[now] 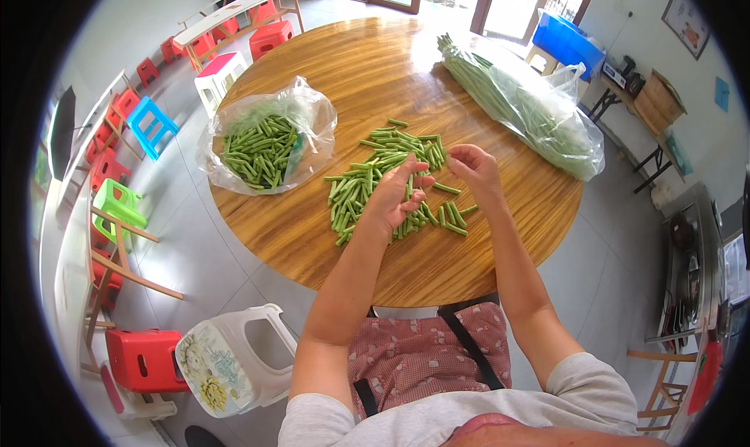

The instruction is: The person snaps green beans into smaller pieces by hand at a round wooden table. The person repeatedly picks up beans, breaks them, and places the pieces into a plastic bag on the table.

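Note:
A heap of cut green bean pieces (357, 198) lies on the round wooden table (328, 265). My left hand (401, 194) is over the right part of this heap, its fingers curled and its palm side partly turned from view. Whether a bean piece is in it I cannot make out. Just right of the heap, my right hand (477, 168) has thumb and fingertips pinched together; anything between them is too small to see. Several loose pieces (452, 215) lie below and between the hands. At the left, an opened clear plastic bag (319, 119) holds more cut pieces (261, 151).
A long clear bag of uncut long beans (515, 101) lies across the table's right side. A white stool with a flower print (220, 365) and a red stool (143, 359) stand at lower left. A metal cabinet (694, 271) stands at right.

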`<move>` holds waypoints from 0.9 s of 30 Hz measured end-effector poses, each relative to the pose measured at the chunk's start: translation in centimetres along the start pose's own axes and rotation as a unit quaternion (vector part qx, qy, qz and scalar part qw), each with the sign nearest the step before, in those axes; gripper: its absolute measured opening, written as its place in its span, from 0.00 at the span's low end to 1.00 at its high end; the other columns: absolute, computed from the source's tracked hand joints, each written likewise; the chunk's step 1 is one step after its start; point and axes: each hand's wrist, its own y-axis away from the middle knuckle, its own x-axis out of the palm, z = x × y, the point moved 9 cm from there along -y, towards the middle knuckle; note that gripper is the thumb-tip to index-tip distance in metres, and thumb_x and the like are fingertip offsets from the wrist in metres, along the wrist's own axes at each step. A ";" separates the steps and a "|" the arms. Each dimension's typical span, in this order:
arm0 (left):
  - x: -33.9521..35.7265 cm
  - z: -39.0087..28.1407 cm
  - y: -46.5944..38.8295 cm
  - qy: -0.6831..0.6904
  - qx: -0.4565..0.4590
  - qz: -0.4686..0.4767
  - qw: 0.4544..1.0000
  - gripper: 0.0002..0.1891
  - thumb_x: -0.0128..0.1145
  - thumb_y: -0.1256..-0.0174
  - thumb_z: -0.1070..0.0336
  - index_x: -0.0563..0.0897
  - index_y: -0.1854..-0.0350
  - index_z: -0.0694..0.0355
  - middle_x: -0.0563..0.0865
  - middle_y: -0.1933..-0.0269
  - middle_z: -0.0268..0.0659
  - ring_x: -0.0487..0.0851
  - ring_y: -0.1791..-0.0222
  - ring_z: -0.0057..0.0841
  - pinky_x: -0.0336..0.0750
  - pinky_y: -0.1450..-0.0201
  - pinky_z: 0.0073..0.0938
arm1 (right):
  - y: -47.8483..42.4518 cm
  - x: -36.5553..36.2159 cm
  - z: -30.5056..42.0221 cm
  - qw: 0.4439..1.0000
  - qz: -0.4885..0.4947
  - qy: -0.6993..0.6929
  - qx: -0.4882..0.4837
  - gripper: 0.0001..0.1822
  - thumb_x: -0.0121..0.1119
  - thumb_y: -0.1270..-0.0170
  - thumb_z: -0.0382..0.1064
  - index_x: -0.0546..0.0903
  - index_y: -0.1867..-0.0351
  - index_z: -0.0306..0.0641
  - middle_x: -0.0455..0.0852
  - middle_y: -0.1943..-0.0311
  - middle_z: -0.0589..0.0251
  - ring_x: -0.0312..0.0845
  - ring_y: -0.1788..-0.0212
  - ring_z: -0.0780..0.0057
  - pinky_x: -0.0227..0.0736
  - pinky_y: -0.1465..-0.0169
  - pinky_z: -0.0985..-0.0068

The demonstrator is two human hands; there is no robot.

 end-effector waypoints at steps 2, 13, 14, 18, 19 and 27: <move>0.0 0.3 0.2 -0.009 -0.011 -0.025 1.000 0.17 0.48 0.40 0.53 0.72 0.61 0.64 0.75 0.72 0.37 0.65 0.85 0.13 0.53 0.92 0.05 | 0.4 0.1 0.7 1.000 -0.006 0.012 -0.002 0.10 0.59 0.52 0.34 0.78 0.69 0.32 0.78 0.76 0.65 0.71 0.74 0.85 0.67 0.69 0.86; 0.4 0.0 -0.2 0.042 -0.005 0.061 0.997 0.09 0.48 0.39 0.60 0.72 0.69 0.61 0.69 0.81 0.28 0.62 0.88 0.11 0.50 0.93 0.06 | 0.8 -1.6 0.0 0.930 0.008 0.350 -0.109 0.10 0.57 0.54 0.29 0.78 0.67 0.34 0.79 0.74 0.62 0.73 0.76 0.76 0.69 0.71 0.81; 0.4 0.0 -0.2 0.034 -0.005 0.055 0.998 0.09 0.48 0.39 0.60 0.72 0.68 0.61 0.69 0.81 0.28 0.62 0.88 0.11 0.50 0.93 0.06 | 0.7 -2.0 -0.4 0.960 -0.001 0.269 -0.072 0.10 0.57 0.53 0.30 0.77 0.67 0.33 0.79 0.74 0.64 0.73 0.75 0.78 0.69 0.71 0.83; 1.4 -0.1 0.1 -0.040 0.018 0.058 0.997 0.10 0.49 0.39 0.59 0.72 0.67 0.62 0.69 0.82 0.27 0.63 0.88 0.11 0.51 0.92 0.06 | 0.8 -0.9 -0.8 0.998 0.043 0.039 0.019 0.10 0.57 0.50 0.33 0.76 0.65 0.30 0.78 0.75 0.70 0.72 0.73 0.85 0.67 0.71 0.87; 1.6 0.1 0.0 -0.047 0.019 0.065 0.997 0.10 0.49 0.39 0.59 0.72 0.67 0.62 0.69 0.82 0.27 0.63 0.88 0.11 0.51 0.92 0.06 | 1.1 0.1 -0.6 0.997 0.074 0.005 0.029 0.11 0.57 0.49 0.33 0.76 0.65 0.29 0.77 0.75 0.72 0.72 0.72 0.86 0.67 0.71 0.88; 0.3 -0.2 -0.3 0.036 0.016 0.054 0.998 0.12 0.48 0.39 0.57 0.70 0.76 0.59 0.70 0.81 0.30 0.64 0.88 0.12 0.50 0.93 0.08 | 2.0 0.7 -0.5 0.927 0.178 0.330 -0.005 0.11 0.60 0.54 0.37 0.79 0.71 0.33 0.80 0.77 0.61 0.75 0.74 0.76 0.69 0.70 0.78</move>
